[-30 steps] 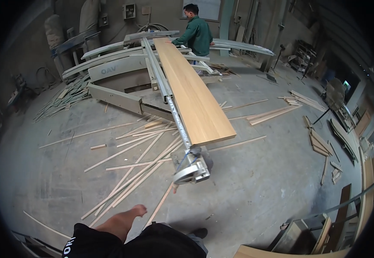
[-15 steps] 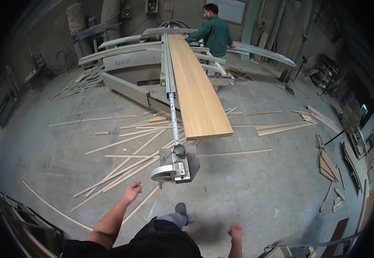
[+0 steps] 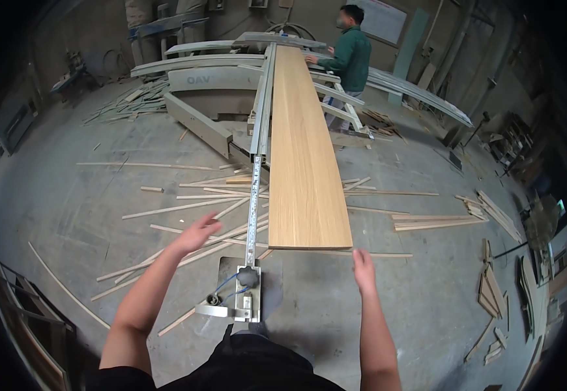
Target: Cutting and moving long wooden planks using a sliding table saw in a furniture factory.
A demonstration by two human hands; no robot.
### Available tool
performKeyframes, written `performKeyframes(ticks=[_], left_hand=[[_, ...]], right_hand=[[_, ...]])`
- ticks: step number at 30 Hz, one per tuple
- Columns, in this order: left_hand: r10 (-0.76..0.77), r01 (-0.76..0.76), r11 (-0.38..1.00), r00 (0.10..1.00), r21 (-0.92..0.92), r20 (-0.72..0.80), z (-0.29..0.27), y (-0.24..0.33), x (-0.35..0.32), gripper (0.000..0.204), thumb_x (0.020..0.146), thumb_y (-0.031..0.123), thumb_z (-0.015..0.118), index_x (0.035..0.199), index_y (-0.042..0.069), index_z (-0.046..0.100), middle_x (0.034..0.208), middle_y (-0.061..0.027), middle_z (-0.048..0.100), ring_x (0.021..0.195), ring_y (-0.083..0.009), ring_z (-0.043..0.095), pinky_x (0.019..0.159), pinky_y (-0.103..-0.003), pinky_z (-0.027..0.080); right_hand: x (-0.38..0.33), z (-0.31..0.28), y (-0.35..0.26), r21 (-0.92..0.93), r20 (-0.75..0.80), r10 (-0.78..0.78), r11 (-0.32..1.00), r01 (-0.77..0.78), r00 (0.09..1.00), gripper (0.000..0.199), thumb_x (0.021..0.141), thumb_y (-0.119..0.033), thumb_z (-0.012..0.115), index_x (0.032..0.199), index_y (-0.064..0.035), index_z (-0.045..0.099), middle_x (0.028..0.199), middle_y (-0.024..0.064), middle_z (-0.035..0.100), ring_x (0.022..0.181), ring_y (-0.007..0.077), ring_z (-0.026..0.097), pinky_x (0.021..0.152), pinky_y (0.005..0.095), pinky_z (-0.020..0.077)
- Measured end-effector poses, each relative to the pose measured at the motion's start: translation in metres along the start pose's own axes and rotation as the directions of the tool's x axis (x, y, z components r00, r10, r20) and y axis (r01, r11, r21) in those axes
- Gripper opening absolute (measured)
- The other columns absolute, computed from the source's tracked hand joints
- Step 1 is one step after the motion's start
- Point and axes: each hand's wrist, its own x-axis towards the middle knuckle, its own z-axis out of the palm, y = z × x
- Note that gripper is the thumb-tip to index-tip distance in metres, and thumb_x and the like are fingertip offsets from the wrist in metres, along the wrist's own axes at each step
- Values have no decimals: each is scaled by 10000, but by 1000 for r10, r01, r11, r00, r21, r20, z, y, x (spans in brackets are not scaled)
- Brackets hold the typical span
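Observation:
A long, light wooden board [image 3: 306, 156] lies lengthwise on the panel saw, its near end sticking out toward me. My right hand [image 3: 363, 268] is just beside the near right corner of that end, fingers stretched forward; whether it touches the edge I cannot tell. Left of the board, my left hand [image 3: 199, 233] hangs in the air, empty, with its fingers extended toward the metal measuring rail [image 3: 253, 208]. At the rail's near end is a stop block with a black knob [image 3: 247, 277] and a curved metal handle [image 3: 212, 311].
A co-worker in a green jacket [image 3: 352, 55] stands by the far end of the board. Loose wood strips [image 3: 159, 260] are scattered across the floor under the rail. More offcuts [image 3: 440, 221] lie to the right. A grey saw beam [image 3: 199, 127] angles out on the left.
Both my hands have risen and reached forward, the right one up to the board's corner. The board's near end now appears closer to me. The co-worker has turned more toward the board.

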Motion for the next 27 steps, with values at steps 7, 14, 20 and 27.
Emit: performKeyframes(ticks=[7, 14, 20, 27], left_hand=[[-388, 286, 910, 843, 301, 373, 99, -16, 76, 831, 874, 643, 402, 1368, -19, 315, 1079, -180, 588, 850, -204, 573, 665, -311, 494], [-338, 314, 936, 928, 157, 159, 102, 11, 46, 825, 903, 632, 316, 1368, -49, 287, 1193, -233, 542, 1071, -303, 542, 937, -392, 412], [-274, 267, 948, 961, 171, 18, 112, -49, 56, 809, 906, 617, 317, 1405, -14, 237, 1312, -276, 452, 1230, -364, 443, 1037, -394, 334], [-322, 324, 916, 946, 235, -48, 118, -36, 43, 822, 906, 591, 358, 1428, -9, 151, 1315, -291, 438, 1228, -382, 438, 1036, -384, 340]], right_hand=[[123, 33, -14, 258, 472, 101, 934, -247, 876, 640, 886, -416, 564, 1331, 13, 398, 1315, 153, 489, 1224, 257, 450, 997, 359, 364], [78, 53, -39, 323, 497, 166, 875, -360, 852, 701, 870, -366, 601, 1371, 7, 283, 1346, 164, 440, 1262, 254, 402, 1038, 369, 306], [92, 68, -50, 322, 516, 162, 873, -366, 841, 672, 879, -337, 599, 1361, 2, 277, 1338, 155, 442, 1256, 246, 402, 1029, 360, 313], [132, 85, -48, 335, 578, 124, 865, -373, 806, 648, 886, -338, 593, 1350, -2, 290, 1309, 154, 472, 1223, 245, 443, 1003, 363, 358]])
